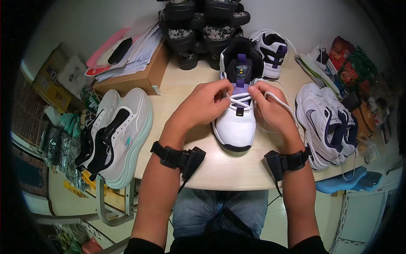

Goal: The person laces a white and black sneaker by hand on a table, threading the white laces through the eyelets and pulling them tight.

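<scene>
A white sneaker (235, 128) with a black lining and purple tongue stands on the table, its toe pointing at me. White shoelace (240, 101) crosses over the tongue in its lower eyelets. My left hand (206, 101) is at the left eyelet side, thumb and fingers pinched on the lace. On the opposite side my right hand (269, 103) pinches at the eyelet edge, with a long loop of lace running over its back. The matching sneaker (271, 55) stands behind, a white lace hanging around it. Both wrists carry black strapped devices.
Pale sneakers (131, 131) with mint soles stand at the table's left edge, white and navy sneakers (315, 118) at its right. Papers lie on a cardboard box (146, 76) at the back left. Stacked camouflage shoes (203, 31) stand against the wall. Blue slippers (349, 180) are beyond the right edge.
</scene>
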### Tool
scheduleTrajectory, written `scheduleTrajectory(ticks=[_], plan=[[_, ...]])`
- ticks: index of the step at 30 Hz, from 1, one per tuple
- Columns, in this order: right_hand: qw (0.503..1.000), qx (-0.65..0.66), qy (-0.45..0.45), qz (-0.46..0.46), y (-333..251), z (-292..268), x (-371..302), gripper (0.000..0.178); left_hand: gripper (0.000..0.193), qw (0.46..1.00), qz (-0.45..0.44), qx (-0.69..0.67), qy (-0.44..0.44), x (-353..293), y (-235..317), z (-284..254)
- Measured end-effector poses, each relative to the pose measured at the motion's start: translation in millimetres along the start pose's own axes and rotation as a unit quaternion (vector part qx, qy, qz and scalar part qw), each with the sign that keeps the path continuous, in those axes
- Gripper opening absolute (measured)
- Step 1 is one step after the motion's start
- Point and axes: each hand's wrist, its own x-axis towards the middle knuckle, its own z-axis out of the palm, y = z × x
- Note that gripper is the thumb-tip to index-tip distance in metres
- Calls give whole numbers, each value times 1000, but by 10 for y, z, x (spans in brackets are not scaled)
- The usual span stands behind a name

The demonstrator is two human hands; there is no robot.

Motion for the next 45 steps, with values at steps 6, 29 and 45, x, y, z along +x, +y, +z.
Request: scheduleTrajectory(ticks=[6, 29, 45], plan=[[1000, 2, -26, -3, 42, 15, 7, 27, 14, 999, 39, 23, -6, 18, 12, 18], [999, 25, -43, 21, 52, -2, -15, 28, 13, 999, -3, 18, 32, 27, -4, 35], [999, -43, -8, -17, 2, 33, -32, 22, 9, 999, -35, 4, 12, 18, -9, -23]])
